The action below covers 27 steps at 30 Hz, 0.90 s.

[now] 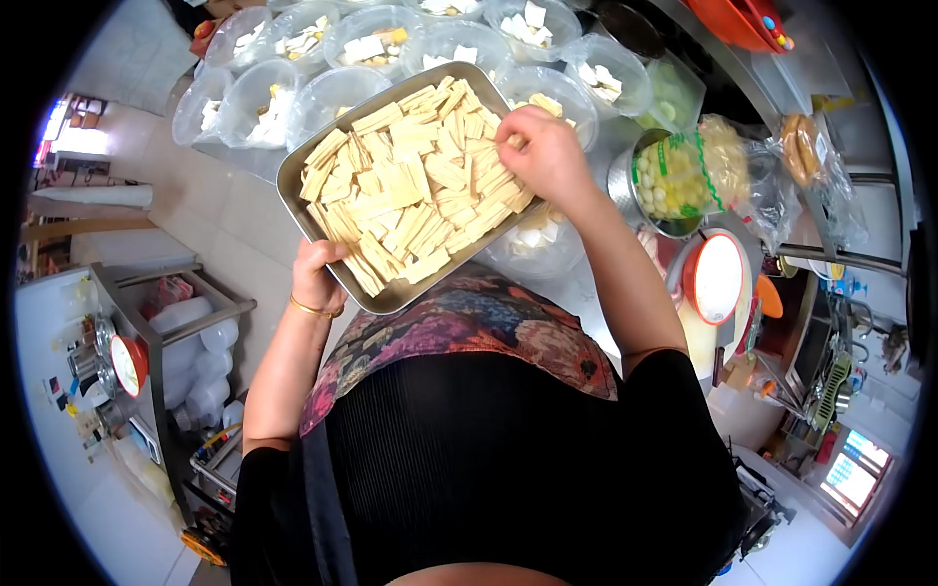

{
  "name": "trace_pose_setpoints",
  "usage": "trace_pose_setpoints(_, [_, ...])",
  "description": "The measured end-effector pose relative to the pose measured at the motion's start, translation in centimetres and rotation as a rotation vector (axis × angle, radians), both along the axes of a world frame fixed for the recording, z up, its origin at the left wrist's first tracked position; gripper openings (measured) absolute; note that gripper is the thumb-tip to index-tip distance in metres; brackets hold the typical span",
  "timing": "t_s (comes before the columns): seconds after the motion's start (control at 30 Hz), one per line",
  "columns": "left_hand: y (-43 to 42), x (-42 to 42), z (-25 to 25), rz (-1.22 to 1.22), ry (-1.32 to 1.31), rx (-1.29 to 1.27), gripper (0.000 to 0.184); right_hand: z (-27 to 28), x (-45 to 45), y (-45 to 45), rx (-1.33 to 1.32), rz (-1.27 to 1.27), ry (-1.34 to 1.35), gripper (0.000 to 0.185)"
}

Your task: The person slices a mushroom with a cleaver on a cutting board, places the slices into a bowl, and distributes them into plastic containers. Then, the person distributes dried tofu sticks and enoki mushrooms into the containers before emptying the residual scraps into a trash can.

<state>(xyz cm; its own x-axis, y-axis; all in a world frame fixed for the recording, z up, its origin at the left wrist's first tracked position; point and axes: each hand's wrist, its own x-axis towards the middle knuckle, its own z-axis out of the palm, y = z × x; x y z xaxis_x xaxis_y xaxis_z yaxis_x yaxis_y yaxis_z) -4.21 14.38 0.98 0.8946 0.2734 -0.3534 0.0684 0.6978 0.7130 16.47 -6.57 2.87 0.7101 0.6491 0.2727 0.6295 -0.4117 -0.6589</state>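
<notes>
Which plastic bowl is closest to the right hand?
The bowl just beyond the right hand, off the metal tray's upper-right corner. It's the only bowl the knuckles overlap in view.

Rectangular metal tray point(391, 300), rounded corners, angled diagonally in view, held at near-left corner by left hand point(319, 274). Filled nearly across with pale yellow, flat, ridged strips point(420, 181), short cut, loosely piled, lying in mixed directions; some bare metal near rim. Right hand point(542, 156) pinching at strips by far-right side. Clear round bowls point(237, 105) clustered beyond tray on surface point(256, 162), several with white pieces point(363, 49) inside.
</notes>
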Motion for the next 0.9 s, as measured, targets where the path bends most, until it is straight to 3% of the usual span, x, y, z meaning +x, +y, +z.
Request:
trace_pose_setpoints(0.03, [0.0, 0.0, -0.1, -0.006, -0.005, 0.009, 0.064, 0.7, 0.1, 0.1, 0.028, -0.044, -0.011, 0.012])
trace_pose_setpoints(0.07, [0.0, 0.0, 0.0, -0.01, -0.01, 0.017, 0.064, 1.7, -0.2, -0.1, 0.007, -0.177, 0.321, 0.011])
trace_pose_setpoints(0.17, [-0.2, 0.1, 0.3, 0.003, -0.034, 0.013, 0.064, 1.1, -0.9, 0.1, 0.09, 0.021, 0.703, 0.012])
trace_pose_setpoints(0.2, [-0.2, 0.2, 0.4, 0.007, -0.045, 0.006, 0.064, 0.9, -1.4, 0.6, -0.114, -0.009, 0.641, 0.018])
trace_pose_setpoints(0.3, [-0.8, 0.4, 0.6, -0.01, -0.038, 0.023, 0.065, -0.5, -2.9, 1.0, -0.164, 0.026, 0.077, 0.021])
trace_pose_setpoints(0.33, [-0.9, 0.5, 0.7, -0.006, -0.035, 0.053, 0.065, -0.1, -2.9, 1.2, -0.204, 0.024, 0.248, 0.03])
trace_pose_setpoints(0.47, [-0.7, 0.1, 0.4, 0.023, 0.027, 0.036, 0.063, 1.8, -0.8, 0.3, -0.241, -0.09, 0.578, 0.019])
trace_pose_setpoints(0.5, [-1.3, 0.3, 0.3, 0.032, 0.009, 0.024, 0.062, 2.7, 0.8, -0.9, -0.134, -0.152, 0.739, 0.022])
trace_pose_setpoints(0.53, [-1.2, 0.2, 0.1, 0.022, 0.014, 0.036, 0.062, 1.3, 3.5, -2.2, 0.051, -0.185, 0.7, 0.024])
trace_pose_setpoints(0.57, [-1.1, 0.1, 0.1, 0.012, 0.021, 0.049, 0.063, 3.3, 5.5, -3.2, -0.098, -0.338, 0.567, 0.023])
trace_pose_setpoints(0.6, [-1.2, 0.1, 0.1, 0.023, 0.029, 0.054, 0.063, 3.2, 8.0, -4.3, 0.0, -0.436, 0.483, 0.027])
trace_pose_setpoints(0.67, [-1.4, 0.2, 0.1, 0.045, 0.032, 0.049, 0.063, 0.2, 15.3, -7.4, -0.089, -0.48, 0.193, 0.037])
trace_pose_setpoints(0.77, [-1.7, 0.3, 0.3, 0.06, 0.028, 0.054, 0.063, -1.9, 18.3, -9.7, -0.184, -0.598, -0.296, 0.041])
trace_pose_setpoints(0.8, [-1.8, 0.3, 0.4, 0.056, 0.026, 0.064, 0.063, -1.6, 17.9, -9.7, -0.078, -0.562, -0.217, 0.039])
trace_pose_setpoints(0.9, [-1.7, 0.4, 0.3, 0.045, 0.029, 0.081, 0.063, 2.9, 7.9, -4.5, 0.269, -0.069, 0.599, 0.033])
